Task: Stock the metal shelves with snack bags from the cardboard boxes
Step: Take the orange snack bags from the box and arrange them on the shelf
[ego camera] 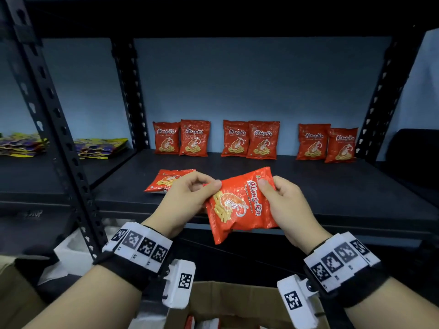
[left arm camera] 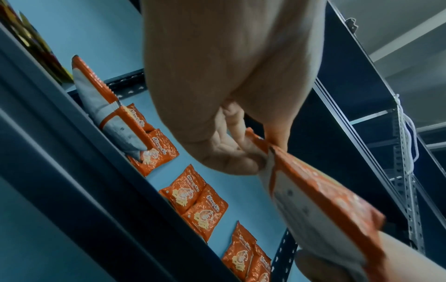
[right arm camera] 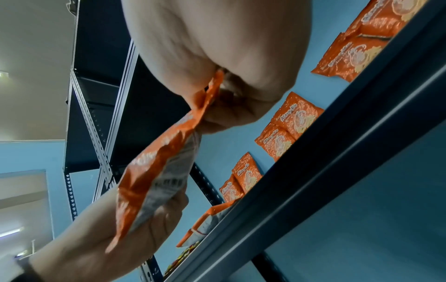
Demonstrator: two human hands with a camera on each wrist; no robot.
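Both hands hold one red prawn-cracker bag (ego camera: 240,205) tilted in the air over the front edge of the black metal shelf (ego camera: 308,186). My left hand (ego camera: 190,193) pinches its left edge with thumb on top; my right hand (ego camera: 280,200) pinches its top right corner. From below, the left wrist view shows the bag (left arm camera: 325,200) and my left hand (left arm camera: 231,152); the right wrist view shows the bag (right arm camera: 156,171) and my right hand (right arm camera: 224,106). Another red bag (ego camera: 166,180) lies flat on the shelf behind my left hand. Several red bags (ego camera: 251,138) stand in pairs along the back wall.
An open cardboard box (ego camera: 225,302) sits below my wrists, with red packets showing inside. A second box flap (ego camera: 14,293) is at lower left. Stacks of purple-yellow bags (ego camera: 99,148) lie on the neighbouring shelf, beyond a black slotted upright (ego camera: 59,129).
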